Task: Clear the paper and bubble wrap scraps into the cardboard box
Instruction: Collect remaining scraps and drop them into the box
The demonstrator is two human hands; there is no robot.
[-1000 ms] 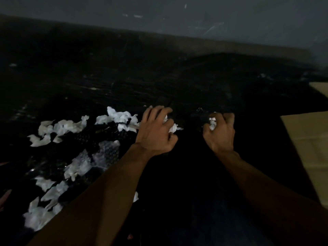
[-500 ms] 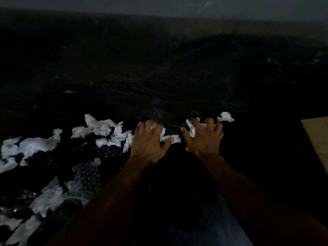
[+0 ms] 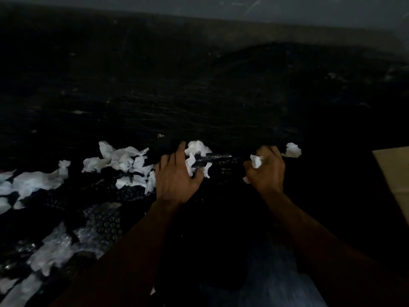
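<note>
White paper scraps [image 3: 124, 161] lie strewn over the dark floor at the left and centre, with clear bubble wrap pieces [image 3: 101, 220] nearer me. My left hand [image 3: 177, 176] rests on the floor, fingers curled around a white paper scrap [image 3: 195, 156] and a strip of bubble wrap. My right hand [image 3: 266, 169] is closed around a crumpled white paper scrap [image 3: 256, 161]. Another small paper ball [image 3: 292, 150] lies just beyond its fingers. A corner of the tan cardboard box [image 3: 392, 171] shows at the right edge.
A grey wall [image 3: 221, 7] runs along the far side of the dark floor [image 3: 199, 85]. More paper and bubble wrap scraps [image 3: 51, 251] fill the lower left. The scene is dim.
My hands have drawn apart. The right hand, flat on scraps half a second ago, has closed on a paper scrap and shifted right. The left hand has curled onto scraps.
</note>
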